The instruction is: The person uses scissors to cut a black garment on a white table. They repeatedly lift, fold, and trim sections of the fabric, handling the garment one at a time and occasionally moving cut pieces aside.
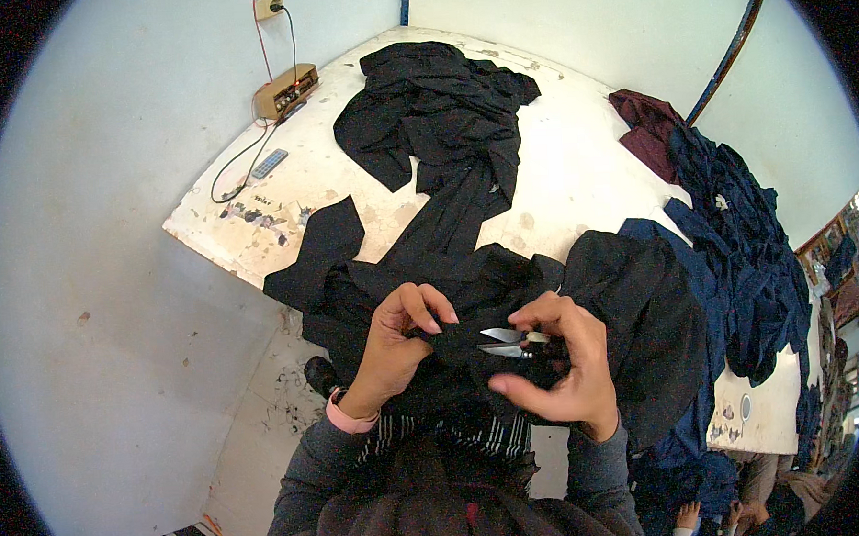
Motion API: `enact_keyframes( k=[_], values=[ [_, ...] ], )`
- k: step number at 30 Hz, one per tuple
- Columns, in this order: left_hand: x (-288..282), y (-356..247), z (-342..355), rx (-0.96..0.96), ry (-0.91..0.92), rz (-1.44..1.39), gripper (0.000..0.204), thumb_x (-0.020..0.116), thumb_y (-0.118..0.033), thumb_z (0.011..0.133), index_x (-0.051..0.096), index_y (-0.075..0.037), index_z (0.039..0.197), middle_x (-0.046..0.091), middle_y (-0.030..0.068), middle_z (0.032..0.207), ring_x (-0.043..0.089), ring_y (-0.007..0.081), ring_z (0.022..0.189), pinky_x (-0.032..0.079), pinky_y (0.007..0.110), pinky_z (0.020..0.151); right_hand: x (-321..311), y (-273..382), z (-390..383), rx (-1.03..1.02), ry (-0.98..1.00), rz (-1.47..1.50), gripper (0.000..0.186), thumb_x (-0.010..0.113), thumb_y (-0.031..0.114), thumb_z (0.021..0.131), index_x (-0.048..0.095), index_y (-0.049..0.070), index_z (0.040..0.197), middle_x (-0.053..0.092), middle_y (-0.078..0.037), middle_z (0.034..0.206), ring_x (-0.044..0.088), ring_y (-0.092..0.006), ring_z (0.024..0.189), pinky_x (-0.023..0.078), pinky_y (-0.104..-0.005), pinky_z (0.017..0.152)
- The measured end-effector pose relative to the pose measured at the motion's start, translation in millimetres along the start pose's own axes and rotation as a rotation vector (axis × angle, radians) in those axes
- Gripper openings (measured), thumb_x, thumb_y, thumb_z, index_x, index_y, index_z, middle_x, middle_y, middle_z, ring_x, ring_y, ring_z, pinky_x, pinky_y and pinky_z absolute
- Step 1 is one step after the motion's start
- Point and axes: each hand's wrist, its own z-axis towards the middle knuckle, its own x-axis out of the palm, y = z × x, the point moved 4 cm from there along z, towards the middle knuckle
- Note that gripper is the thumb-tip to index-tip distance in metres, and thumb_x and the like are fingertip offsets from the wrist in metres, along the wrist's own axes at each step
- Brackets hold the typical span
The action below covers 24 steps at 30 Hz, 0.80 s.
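Note:
Black cloth (633, 307) is bunched over the near table edge and hangs down in front of me. My left hand (392, 341), with a pink band at its wrist, is closed in a pinch on a fold of it. Thread snips (503, 345) lie in my right hand (577, 353), whose thumb and fingers curl round the handles. Their two blades stand apart and point left, toward my left hand, over the black cloth. Whether the blades touch the fabric cannot be made out.
More black cloth (432, 95) lies farther back on the white table (568, 157). Dark blue garments (734, 226) and a maroon one (646, 129) are heaped at the right. A brown box with wires (288, 90) and a remote control (270, 163) sit at the left. Another person's hand (688, 516) shows at lower right.

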Motion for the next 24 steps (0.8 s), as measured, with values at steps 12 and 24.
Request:
enact_keyframes(
  k=[12,24],
  values=[
    [-42.6,-88.6,23.8,-0.473,0.16,0.597,0.018,0.078,-0.005,0.086,0.073,-0.001,0.102,0.072,0.0016,0.088,0.064,0.0043,0.077,0.049,0.019,0.067,-42.2,-20.8,11.9,0.097,-0.028,-0.111,0.033,0.063,-0.001,0.067,0.075,0.009,0.095,0.076,-0.007,0.092,0.068,-0.019,0.072,0.047,-0.0297,0.068],
    [-160.6,-134.6,31.7,-0.416,-0.065,0.905,0.014,0.063,-0.003,0.085,0.069,0.002,0.097,0.066,-0.001,0.081,0.054,0.0058,0.071,0.042,0.022,0.065,-118.8,-83.8,52.0,0.321,-0.434,0.143,0.013,0.073,0.012,0.093,0.071,0.0,0.092,0.067,0.002,0.08,0.056,-0.0033,0.071,0.041,-0.0206,0.062]
  ],
)
